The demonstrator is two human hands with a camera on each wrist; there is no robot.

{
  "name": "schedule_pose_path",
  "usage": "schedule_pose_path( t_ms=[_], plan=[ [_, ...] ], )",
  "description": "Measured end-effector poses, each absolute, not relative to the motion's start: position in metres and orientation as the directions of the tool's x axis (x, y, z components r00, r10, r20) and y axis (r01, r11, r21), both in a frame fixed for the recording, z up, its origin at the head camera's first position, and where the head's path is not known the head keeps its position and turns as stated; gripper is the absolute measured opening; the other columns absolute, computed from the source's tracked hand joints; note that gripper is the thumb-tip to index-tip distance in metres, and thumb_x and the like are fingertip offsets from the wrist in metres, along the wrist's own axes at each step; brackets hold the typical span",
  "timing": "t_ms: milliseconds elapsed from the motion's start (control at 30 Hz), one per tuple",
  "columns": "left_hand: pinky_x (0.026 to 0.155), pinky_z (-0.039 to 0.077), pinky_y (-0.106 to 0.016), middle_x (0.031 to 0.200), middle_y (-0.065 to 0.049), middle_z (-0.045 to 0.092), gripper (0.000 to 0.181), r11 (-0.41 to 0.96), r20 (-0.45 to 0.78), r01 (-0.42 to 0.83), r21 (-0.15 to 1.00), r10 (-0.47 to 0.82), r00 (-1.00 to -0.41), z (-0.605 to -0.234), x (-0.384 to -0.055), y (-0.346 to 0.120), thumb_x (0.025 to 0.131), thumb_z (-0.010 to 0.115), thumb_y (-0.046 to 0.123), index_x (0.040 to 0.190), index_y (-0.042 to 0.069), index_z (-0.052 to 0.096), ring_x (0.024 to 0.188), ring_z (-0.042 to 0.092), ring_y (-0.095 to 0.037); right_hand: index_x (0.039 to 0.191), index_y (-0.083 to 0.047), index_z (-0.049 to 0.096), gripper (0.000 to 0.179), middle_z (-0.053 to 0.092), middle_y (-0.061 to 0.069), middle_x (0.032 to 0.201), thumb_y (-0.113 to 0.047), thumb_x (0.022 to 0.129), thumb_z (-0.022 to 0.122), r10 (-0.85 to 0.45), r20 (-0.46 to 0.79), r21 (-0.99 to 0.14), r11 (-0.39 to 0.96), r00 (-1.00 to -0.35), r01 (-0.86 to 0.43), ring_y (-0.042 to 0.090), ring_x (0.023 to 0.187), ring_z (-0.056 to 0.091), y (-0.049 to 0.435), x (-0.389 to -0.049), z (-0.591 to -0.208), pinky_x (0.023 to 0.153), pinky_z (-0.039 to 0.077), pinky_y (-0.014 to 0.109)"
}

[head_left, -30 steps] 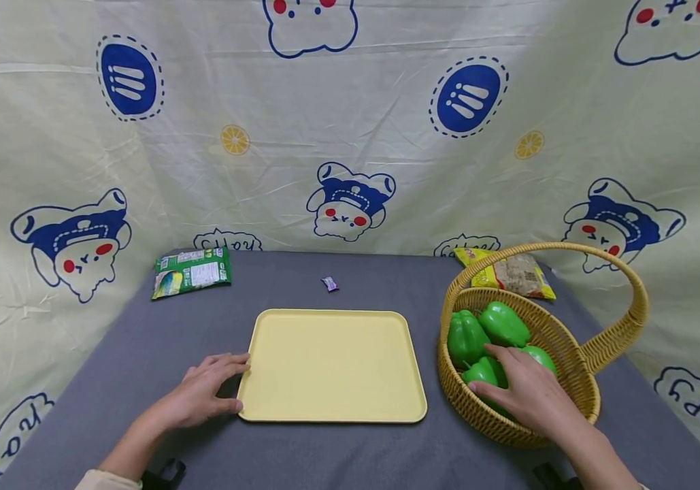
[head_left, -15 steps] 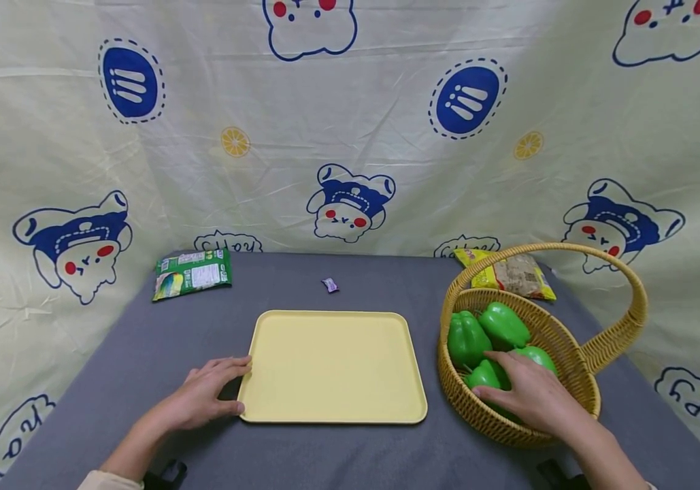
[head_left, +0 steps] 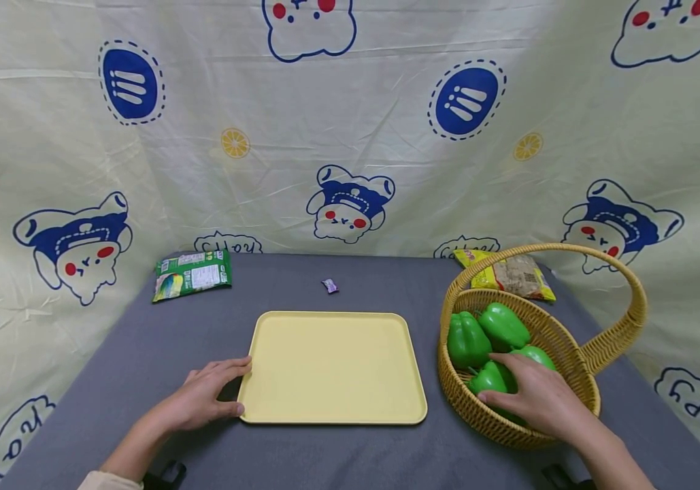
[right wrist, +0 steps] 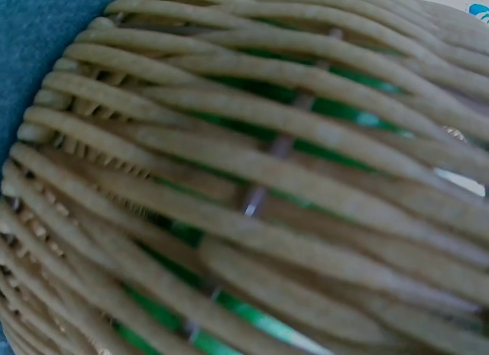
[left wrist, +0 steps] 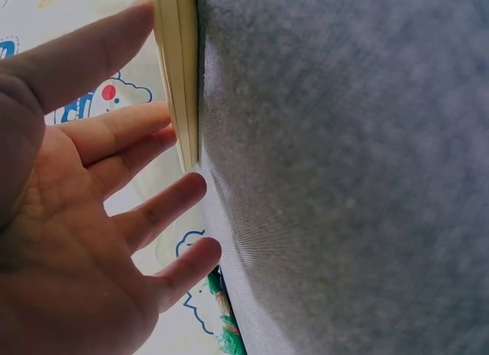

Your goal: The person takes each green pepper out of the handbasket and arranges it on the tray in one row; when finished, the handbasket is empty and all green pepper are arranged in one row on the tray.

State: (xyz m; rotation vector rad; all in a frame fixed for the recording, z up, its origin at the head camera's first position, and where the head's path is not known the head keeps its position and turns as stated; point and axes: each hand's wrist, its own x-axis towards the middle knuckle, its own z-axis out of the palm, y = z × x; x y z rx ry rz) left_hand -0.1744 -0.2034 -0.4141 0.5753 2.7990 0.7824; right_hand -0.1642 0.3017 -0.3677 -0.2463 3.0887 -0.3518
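Note:
A pale yellow tray (head_left: 334,371) lies flat in the middle. My left hand (head_left: 205,395) touches its left edge with thumb and fingertips; in the left wrist view the fingers of this hand (left wrist: 84,217) are extended and spread. On the right stands a wicker basket (head_left: 466,408) of green bell peppers. Inside it, my right hand (head_left: 542,391) grips the nearest bell pepper (head_left: 490,378) between thumb and fingers. Other bell peppers (head_left: 468,340) lie around it. Only the basket weave (right wrist: 229,164), with green showing through gaps, fills the right wrist view; the hand is hidden there.
A green snack bag (head_left: 193,274) lies at the back left, a small purple wrapped packet (head_left: 330,285) at the back middle. Behind the basket is a yellow bag (head_left: 511,275). The basket's tall handle (head_left: 622,313) arches over its right side. A printed curtain (head_left: 350,102) hangs behind the table.
My right hand and the bell pepper it grips have shifted slightly to the right inside the basket. The left hand stays at the tray edge.

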Motion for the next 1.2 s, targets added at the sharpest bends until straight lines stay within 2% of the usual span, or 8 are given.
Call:
schedule_pose_path(
  t_ms=[367, 567, 800, 1200],
  plan=[
    [0.089, 0.027, -0.061, 0.147, -0.01, 0.042, 0.069, 0.773, -0.092, 0.297, 0.561, 0.415, -0.905, -0.415, -0.175, -0.204, 0.079, 0.074, 0.031, 0.138, 0.005, 0.047, 0.132, 0.037, -0.037, 0.131, 0.0, 0.051, 0.089, 0.053, 0.03, 0.126, -0.065, 0.071, 0.068, -0.164, 0.095, -0.218, 0.959, -0.982, -0.181, 0.049, 0.113, 0.05, 0.303, -0.156, -0.36, 0.08, 0.043, 0.059],
    [0.09, 0.025, -0.065, 0.148, -0.011, 0.04, 0.071, 0.763, -0.093, 0.295, 0.575, 0.42, -0.903, -0.416, -0.176, -0.205, 0.08, 0.074, 0.03, 0.139, 0.004, 0.045, 0.133, 0.035, -0.038, 0.132, 0.001, 0.049, 0.094, 0.054, 0.029, 0.123, -0.065, 0.069, 0.069, -0.146, 0.118, -0.23, 0.958, -0.982, -0.17, 0.043, 0.106, 0.055, 0.302, -0.153, -0.352, 0.076, 0.045, 0.054],
    [0.092, 0.02, -0.073, 0.15, -0.013, 0.038, 0.074, 0.751, -0.113, 0.279, 0.599, 0.424, -0.899, -0.416, -0.177, -0.206, 0.08, 0.073, 0.031, 0.141, 0.005, 0.042, 0.135, 0.032, -0.041, 0.133, -0.001, 0.048, 0.089, 0.055, 0.025, 0.118, -0.058, 0.07, 0.073, -0.162, 0.232, -0.23, 0.949, -0.959, -0.216, 0.037, 0.099, 0.057, 0.299, -0.146, -0.344, 0.074, 0.047, 0.052],
    [0.091, 0.023, -0.069, 0.15, -0.013, 0.037, 0.075, 0.748, -0.123, 0.275, 0.604, 0.429, -0.895, -0.415, -0.178, -0.206, 0.08, 0.074, 0.03, 0.142, 0.004, 0.041, 0.135, 0.033, -0.042, 0.135, -0.008, 0.047, 0.083, 0.054, 0.017, 0.119, -0.047, 0.069, 0.08, -0.194, 0.424, -0.235, 0.92, -0.885, -0.314, 0.034, 0.097, 0.058, 0.282, -0.137, -0.334, 0.07, 0.049, 0.052]
  ],
)
